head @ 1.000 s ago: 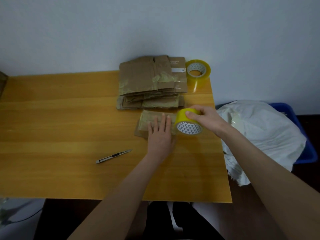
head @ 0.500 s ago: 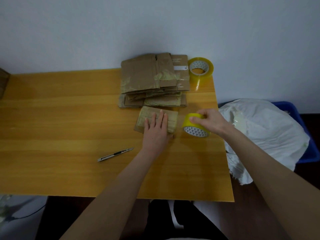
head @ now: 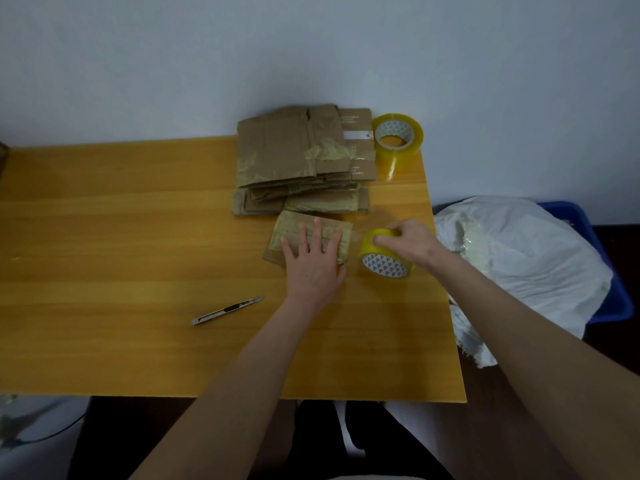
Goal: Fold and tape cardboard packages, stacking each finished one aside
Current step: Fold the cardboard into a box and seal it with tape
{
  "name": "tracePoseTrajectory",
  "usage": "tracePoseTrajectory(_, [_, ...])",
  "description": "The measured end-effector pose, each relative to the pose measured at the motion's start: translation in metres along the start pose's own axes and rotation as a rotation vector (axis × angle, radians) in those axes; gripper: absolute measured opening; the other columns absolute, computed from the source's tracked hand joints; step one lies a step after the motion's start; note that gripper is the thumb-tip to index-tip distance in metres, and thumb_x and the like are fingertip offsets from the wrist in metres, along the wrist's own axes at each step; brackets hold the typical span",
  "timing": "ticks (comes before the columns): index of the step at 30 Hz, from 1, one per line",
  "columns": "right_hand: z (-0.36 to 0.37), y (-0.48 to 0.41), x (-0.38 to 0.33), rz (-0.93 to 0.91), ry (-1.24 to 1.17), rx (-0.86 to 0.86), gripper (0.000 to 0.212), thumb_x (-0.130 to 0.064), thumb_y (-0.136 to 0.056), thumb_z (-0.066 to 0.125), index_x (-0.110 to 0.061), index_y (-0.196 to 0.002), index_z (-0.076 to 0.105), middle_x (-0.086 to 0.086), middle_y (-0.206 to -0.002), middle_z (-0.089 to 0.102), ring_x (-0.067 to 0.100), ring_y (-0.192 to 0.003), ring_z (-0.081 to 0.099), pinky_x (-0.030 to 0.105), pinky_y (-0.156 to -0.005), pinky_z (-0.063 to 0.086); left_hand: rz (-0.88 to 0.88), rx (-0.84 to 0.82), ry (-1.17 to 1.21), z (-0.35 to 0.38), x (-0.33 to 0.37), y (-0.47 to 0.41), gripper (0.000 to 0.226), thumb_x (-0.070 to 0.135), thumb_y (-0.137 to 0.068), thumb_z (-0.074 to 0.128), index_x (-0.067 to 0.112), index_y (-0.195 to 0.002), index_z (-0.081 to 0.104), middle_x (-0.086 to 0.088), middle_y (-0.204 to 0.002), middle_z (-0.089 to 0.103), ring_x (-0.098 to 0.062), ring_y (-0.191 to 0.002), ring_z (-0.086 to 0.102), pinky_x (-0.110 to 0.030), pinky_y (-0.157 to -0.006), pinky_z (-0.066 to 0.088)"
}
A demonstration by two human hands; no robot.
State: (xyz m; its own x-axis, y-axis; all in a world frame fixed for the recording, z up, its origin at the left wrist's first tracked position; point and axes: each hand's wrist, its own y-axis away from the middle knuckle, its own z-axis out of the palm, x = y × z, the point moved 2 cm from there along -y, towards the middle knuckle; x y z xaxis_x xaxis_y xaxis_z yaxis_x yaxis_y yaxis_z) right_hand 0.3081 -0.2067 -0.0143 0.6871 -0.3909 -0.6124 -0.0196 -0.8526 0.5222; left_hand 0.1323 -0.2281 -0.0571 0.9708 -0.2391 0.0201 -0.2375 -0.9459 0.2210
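Our right hand (head: 407, 242) gripped the yellow tape roll (head: 384, 265) from above. Roll stood on edge, core facing near, just right of the package (head: 294, 225). Our left hand (head: 313, 268) pressed flat on the package, fingers spread. Its long axis ran left-right, slightly skewed. Finished stack (head: 287, 150) lay just beyond it. Blue bin (head: 613, 299) right of the table (head: 138, 237) held crumpled white plastic (head: 519, 258).

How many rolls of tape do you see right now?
2. The held roll is in the right hand, just right of the package under the left hand. The spare roll stands at the table's far right corner beside the cardboard stack. Others could be hidden.
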Motion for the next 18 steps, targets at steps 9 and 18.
tracePoseTrajectory(9, [0.007, -0.005, 0.012, -0.008, 0.227, 0.029, 0.041, -0.043, -0.092, 0.057, -0.014, -0.12, 0.064, 0.01, -0.11, 0.067, 0.027, -0.098, 0.061, 0.036, -0.082, 0.051, -0.014, 0.019, 0.005, -0.001, -0.025, -0.005, 0.067, 0.052, -0.097, 0.034, 0.029, -0.152, 0.003, -0.014, -0.16, -0.005, -0.038, -0.146, -0.003, -0.062, -0.114, 0.003])
tracePoseTrajectory(18, [0.039, -0.014, 0.006, 0.044, 0.134, 0.153, 0.029, -0.049, -0.092, 0.056, -0.032, -0.111, 0.068, 0.0, -0.076, 0.065, 0.015, -0.056, 0.055, 0.026, -0.047, 0.039, 0.008, -0.001, 0.015, -0.002, -0.03, -0.012, 0.061, 0.047, -0.1, 0.032, 0.045, -0.148, -0.006, -0.02, -0.157, -0.012, -0.046, -0.143, -0.008, -0.067, -0.109, -0.002])
